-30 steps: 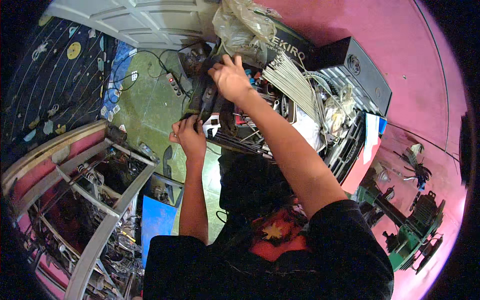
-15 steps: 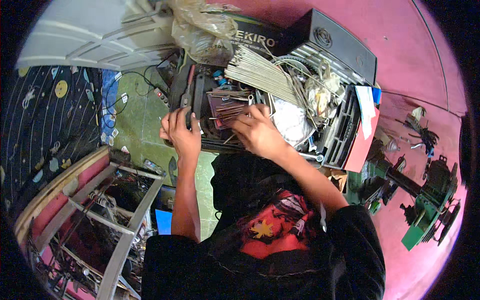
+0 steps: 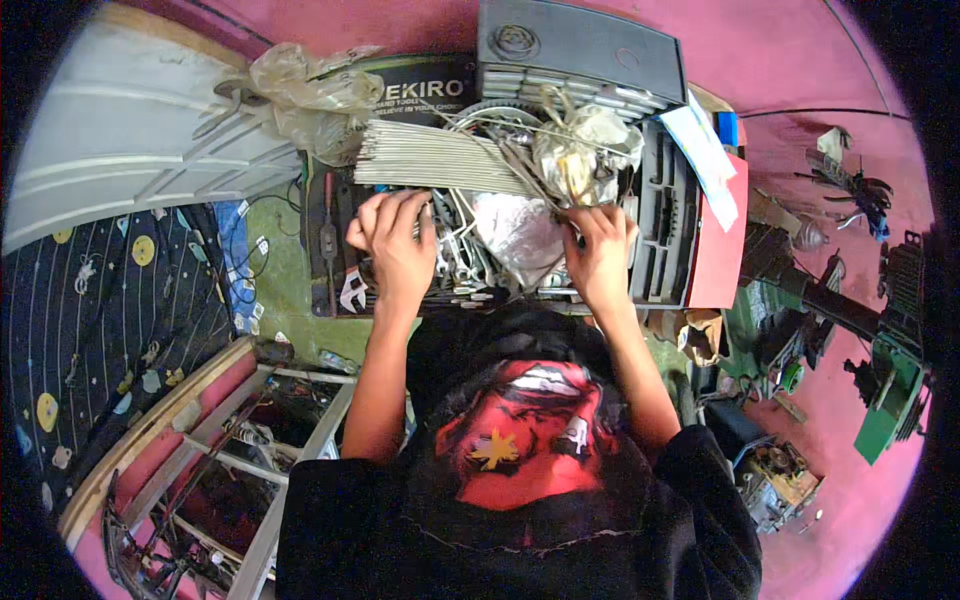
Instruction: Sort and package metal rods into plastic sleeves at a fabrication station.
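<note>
your left hand (image 3: 398, 242) curls just left of the wrenches (image 3: 463, 256), your right hand (image 3: 600, 252) by the right edge of the clear bag (image 3: 518, 230); fingers are bent (whether either hand grips anything, you cannot tell). the bag lies between your hands, likely light, soft, slippery: gather a fold. beyond, the rods (image 3: 435, 158) look thin, stiff; hold mid-bundle.

Moderate light washes the pink painted wall (image 3: 790, 60), while the black printed shirt (image 3: 335, 515) sinks into grainy shadow. Crumpled silvery-white plastic (image 3: 518, 225) catches glare. Black vignetting rings the fisheye view, which bows the white panelled door (image 3: 110, 130).
</note>
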The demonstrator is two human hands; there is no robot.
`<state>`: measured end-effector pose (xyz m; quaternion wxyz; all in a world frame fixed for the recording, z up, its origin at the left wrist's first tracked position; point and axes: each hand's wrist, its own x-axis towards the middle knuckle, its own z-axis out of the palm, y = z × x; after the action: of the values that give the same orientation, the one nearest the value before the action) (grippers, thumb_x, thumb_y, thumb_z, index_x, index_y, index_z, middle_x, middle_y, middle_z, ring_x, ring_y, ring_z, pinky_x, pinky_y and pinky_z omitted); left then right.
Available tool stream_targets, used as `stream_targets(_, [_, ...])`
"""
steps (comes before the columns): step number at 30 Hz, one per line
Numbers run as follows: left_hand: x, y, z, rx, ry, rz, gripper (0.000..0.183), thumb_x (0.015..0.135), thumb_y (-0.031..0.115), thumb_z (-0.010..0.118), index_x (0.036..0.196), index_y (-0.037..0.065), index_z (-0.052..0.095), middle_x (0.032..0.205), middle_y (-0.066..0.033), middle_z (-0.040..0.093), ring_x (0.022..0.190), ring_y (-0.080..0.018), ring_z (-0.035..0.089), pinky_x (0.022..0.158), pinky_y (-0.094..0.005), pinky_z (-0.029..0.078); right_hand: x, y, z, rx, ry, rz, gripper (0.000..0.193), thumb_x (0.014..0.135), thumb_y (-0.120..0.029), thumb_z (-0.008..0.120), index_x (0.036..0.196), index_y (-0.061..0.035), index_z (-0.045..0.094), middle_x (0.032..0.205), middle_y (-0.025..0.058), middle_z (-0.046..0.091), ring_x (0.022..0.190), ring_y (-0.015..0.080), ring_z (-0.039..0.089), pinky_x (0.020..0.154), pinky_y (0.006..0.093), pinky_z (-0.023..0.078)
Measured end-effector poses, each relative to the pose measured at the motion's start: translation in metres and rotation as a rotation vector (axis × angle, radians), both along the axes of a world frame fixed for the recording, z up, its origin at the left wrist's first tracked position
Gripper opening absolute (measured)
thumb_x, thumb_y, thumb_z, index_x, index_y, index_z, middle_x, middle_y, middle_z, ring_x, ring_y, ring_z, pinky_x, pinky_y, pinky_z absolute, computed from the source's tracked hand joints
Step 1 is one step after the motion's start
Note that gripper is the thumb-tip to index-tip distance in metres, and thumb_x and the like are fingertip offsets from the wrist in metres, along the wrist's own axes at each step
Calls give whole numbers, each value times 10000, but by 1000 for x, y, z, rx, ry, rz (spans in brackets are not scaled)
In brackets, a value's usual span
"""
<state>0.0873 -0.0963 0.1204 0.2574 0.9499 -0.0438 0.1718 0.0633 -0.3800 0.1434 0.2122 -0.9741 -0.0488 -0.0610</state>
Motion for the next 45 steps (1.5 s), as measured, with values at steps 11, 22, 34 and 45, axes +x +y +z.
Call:
stream_targets(11, [67,-66,4,227,88,-115,380,845,58,787,1212,152,764,1265,-17,741,1298,-279,555,1111,-504,295,60,-23,-14,10,-22,67,254,864,-137,776,1117,-111,761,1107,78,730,1126,349,595,1033,532,391])
stream_targets(22, [126,-72,-6,574,245,-178,530,886,3,615,1387,151,704,1427,-36,692,1333,-309,523,1115,-569,320,99,-55,-48,-120,-11,15,418,804,-191,776,1209,-95,736,1209,110,709,1191,378,571,1068,579,378])
stream_targets(34, [140,-64,-13,591,241,-266,316,926,85,648,1218,115,765,1251,-58,724,1268,-290,557,1070,-542,355,87,-56,-35,-53,-45,7,253,819,-137,726,1065,-91,764,1123,108,689,1178,349,559,1097,554,357])
stream_targets(45, [148,-39,-15,430,210,-475,273,859,109,766,1130,140,774,1168,-39,714,1256,-271,560,1070,-526,352,27,-31,-37,5,-19,-22,161,848,-80,707,1006,-74,739,1086,119,707,1125,356,574,1041,547,382])
